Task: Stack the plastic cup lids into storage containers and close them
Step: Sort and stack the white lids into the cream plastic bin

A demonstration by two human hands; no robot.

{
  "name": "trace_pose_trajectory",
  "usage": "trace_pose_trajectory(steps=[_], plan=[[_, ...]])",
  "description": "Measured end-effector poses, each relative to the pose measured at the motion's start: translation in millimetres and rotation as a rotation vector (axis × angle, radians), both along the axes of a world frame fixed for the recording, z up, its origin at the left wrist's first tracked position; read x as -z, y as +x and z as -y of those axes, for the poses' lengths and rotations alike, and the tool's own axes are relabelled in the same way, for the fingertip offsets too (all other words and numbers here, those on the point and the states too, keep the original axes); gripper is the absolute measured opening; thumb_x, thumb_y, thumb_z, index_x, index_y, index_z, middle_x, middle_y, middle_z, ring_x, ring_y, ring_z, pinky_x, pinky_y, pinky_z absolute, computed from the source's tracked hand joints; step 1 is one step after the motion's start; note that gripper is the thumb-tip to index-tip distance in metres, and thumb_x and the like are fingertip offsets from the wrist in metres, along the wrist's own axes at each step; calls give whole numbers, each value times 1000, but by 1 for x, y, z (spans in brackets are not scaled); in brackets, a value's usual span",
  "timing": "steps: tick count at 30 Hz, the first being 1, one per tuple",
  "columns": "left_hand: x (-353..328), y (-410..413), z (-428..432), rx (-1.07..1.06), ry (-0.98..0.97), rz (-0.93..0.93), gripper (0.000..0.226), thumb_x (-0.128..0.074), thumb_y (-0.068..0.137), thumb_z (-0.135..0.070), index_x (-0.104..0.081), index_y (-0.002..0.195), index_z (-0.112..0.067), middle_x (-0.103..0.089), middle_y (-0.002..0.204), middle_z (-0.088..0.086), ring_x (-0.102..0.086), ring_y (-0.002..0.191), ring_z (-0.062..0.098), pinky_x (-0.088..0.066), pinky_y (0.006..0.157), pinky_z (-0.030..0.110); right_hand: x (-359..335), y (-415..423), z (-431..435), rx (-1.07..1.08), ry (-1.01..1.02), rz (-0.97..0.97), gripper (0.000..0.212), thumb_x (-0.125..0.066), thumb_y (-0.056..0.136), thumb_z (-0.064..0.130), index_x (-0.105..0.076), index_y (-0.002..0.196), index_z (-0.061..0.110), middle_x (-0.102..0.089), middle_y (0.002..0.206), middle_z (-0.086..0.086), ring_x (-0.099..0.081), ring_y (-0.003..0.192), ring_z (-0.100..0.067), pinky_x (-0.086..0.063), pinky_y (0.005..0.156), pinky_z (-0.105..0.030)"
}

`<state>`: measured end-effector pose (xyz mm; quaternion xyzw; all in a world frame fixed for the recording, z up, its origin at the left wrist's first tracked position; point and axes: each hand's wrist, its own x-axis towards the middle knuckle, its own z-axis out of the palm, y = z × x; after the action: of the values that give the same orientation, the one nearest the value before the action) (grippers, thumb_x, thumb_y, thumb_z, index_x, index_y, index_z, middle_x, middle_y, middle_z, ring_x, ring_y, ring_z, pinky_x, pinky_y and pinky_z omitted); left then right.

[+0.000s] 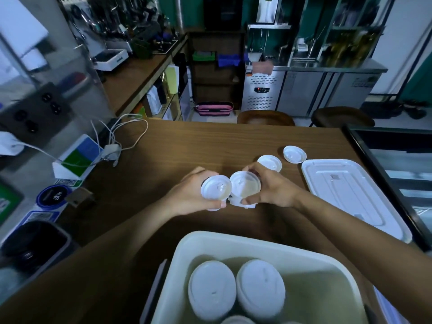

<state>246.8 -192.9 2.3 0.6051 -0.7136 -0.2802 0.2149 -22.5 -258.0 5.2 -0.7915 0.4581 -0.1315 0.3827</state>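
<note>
Head view: left hand (187, 194) and right hand (273, 191) grip touching lids (216, 190)

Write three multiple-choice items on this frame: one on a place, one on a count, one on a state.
1. Where does the container cover lie?
A) flat on the table, right of the right hand
B) against the far wall
C) on the floor
2. How many loose cup lids lie on the table beyond the right hand?
A) none
B) two
C) five
3. The storage container is:
A) closed
B) open, with lid stacks inside
C) open, holding nothing

1 A: the cover rests flat on the wood.
2 B: one lid lies by the fingers, another farther right.
3 B: its top is off and white stacks show inside.
</note>
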Motion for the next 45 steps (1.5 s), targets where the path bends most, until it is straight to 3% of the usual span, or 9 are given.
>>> trace_pose_trajectory(steps=[6,11,17,20,26,33,37,41,45], plan=[[-15,1,-24,26,-20,28,75,-95,68,-51,-61,134,-43,-56,122,-21,-59,114,4,-50,99,34,-9,-1,-24,11,-18,-11,72,-97,67,33,-50,122,29,-61,116,17,-61,107,0,-49,85,-17],[-23,8,-42,21,12,11,105,-92,61,-64,-47,153,-39,-53,148,-18,-51,137,8,-48,112,44,-17,0,-42,20,-33,16,68,-97,68,35,-54,121,32,-64,115,16,-61,105,2,-48,88,-19],[-55,18,-67,45,-48,-38,84,-90,54,-68,-61,129,-43,-62,125,-24,-60,118,2,-56,97,48,-48,-6,-69,43,-96,80,65,-94,68,35,-57,121,41,-66,114,21,-63,112,-2,-51,104,-37],[-74,21,-83,90,-111,-52,82,-95,59,-60,-62,132,-38,-59,124,-24,-59,118,3,-55,97,40,-65,-10,-91,69,-142,158,77,-92,61,46,-56,128,42,-65,126,15,-62,121,-9,-48,110,-42],[-93,17,-122,262,-134,-26,94,-94,65,-53,-55,148,-34,-60,137,-27,-55,129,-1,-44,98,20,-84,-18,-155,61,-152,253,91,-95,67,30,-48,144,31,-60,137,11,-57,131,-11,-42,116,-39],[-92,6,-149,348,-82,-137,92,-99,71,-33,-50,149,-38,-64,135,-17,-59,131,11,-49,112,43,-90,-28,-208,37,-162,271,72,-95,71,12,-59,132,29,-67,130,9,-60,129,-17,-44,113,-47],[-87,-1,-159,388,-18,-171,96,-98,70,-26,-47,150,-39,-63,131,-17,-60,130,11,-50,111,42,-92,-34,-225,36,-229,142,71,-94,70,23,-59,130,35,-64,127,14,-62,123,-12,-50,104,-40],[-85,-4,-166,378,-26,-46,93,-92,66,-47,-39,142,-57,-57,134,-26,-54,129,0,-51,105,33,-103,-44,-238,-16,-411,-101,55,-90,70,39,-59,114,41,-55,108,17,-60,101,-7,-48,80,-24],[-87,-11,-175,350,-57,205,74,-91,70,-50,-39,122,-50,-53,116,-30,-49,114,-8,-45,89,12,-113,-43,-244,-77,-444,-541,86,-81,75,51,-39,149,41,-42,131,17,-56,102,-4,-50,80,-24]])
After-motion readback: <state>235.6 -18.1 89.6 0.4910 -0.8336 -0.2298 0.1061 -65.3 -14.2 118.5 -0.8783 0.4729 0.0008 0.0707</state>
